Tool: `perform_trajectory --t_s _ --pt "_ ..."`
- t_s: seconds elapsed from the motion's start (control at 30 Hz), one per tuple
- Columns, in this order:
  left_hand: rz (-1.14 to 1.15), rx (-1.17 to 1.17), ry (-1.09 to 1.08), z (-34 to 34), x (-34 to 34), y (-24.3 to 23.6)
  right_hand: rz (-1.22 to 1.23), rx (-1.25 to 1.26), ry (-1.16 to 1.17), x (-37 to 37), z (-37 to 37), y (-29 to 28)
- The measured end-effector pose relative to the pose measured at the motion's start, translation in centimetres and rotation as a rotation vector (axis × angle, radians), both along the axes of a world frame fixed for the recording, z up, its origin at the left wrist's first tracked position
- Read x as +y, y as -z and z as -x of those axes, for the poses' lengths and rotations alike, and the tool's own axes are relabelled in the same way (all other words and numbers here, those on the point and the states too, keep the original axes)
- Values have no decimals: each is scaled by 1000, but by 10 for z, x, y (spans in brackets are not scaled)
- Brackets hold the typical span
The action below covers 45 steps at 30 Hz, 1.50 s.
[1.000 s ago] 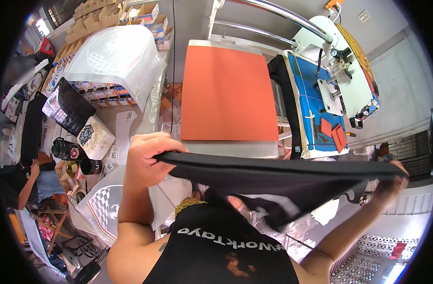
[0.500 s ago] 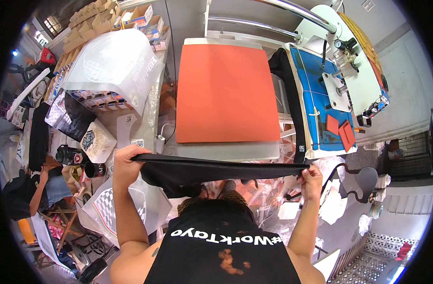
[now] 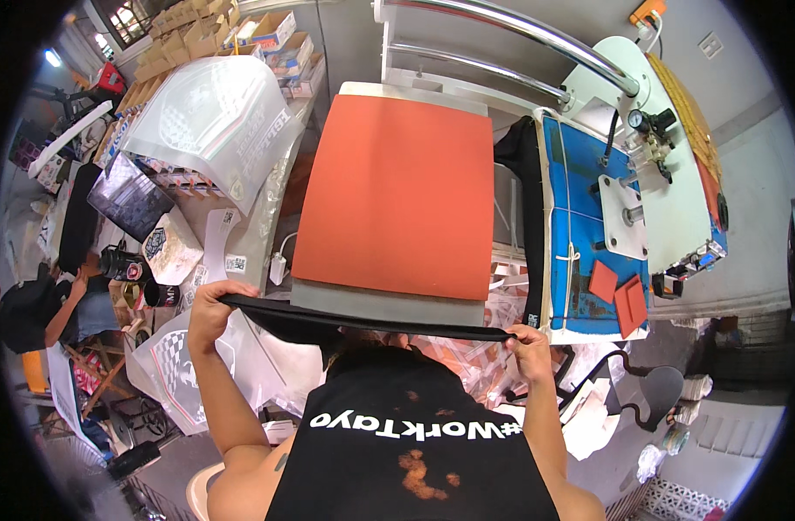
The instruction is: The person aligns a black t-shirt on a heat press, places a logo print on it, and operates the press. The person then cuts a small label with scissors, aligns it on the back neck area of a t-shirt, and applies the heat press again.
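A black cloth garment [image 3: 371,330] is stretched between my two hands, its edge pulled nearly straight. My left hand [image 3: 213,314] grips one end and my right hand [image 3: 529,350] pinches the other. The cloth crosses the front edge of a grey platen [image 3: 376,306], on which a flat orange pad [image 3: 395,191] lies. Whether the cloth touches the platen, I cannot tell. Part of the garment droops below its taut edge, near my left hand.
Right of the pad, another black garment [image 3: 533,226] lies along a blue press bed [image 3: 575,286] with small orange pads [image 3: 629,304]. Chrome rails [image 3: 519,43] run behind. Printed clear film [image 3: 202,113] covers boxes at left. A person [image 3: 63,304] is at far left; a chair [image 3: 658,389] stands right.
The view has shifted, so the press sits lower in the picture. Still stretched between my hands, the garment now overlaps the platen's front edge, and less of its drooping part shows.
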<state>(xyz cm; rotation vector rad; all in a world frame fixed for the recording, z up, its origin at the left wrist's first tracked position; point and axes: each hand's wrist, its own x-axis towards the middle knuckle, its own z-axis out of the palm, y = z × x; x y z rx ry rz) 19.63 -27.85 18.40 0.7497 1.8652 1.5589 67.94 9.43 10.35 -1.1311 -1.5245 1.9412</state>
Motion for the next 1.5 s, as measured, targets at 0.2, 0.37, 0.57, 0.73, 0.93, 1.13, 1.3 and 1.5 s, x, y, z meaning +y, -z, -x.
perform_trajectory --t_s 0.2,0.37,0.57,0.73,0.93,1.13,1.3,1.5 --pt "2 -178 -177 13 -19 -19 -7 -28 -85 -12 60 -44" --pt "-194 -186 -108 38 -10 -31 -77 -100 -129 -7 64 -35" --pt "-210 93 -418 130 72 -53 -455 -84 4 52 190 -146" --pt "211 616 -429 236 170 41 -806 -456 -30 140 314 -56" --pt "668 852 -425 223 218 88 -649 -849 16 145 355 -29" --pt "798 989 -280 221 232 90 -872 -672 101 155 365 -13" --pt "371 1093 -111 187 222 104 -724 -384 71 96 287 -40" --pt "-90 146 -24 184 263 168 243 -830 -605 -41 120 -40"
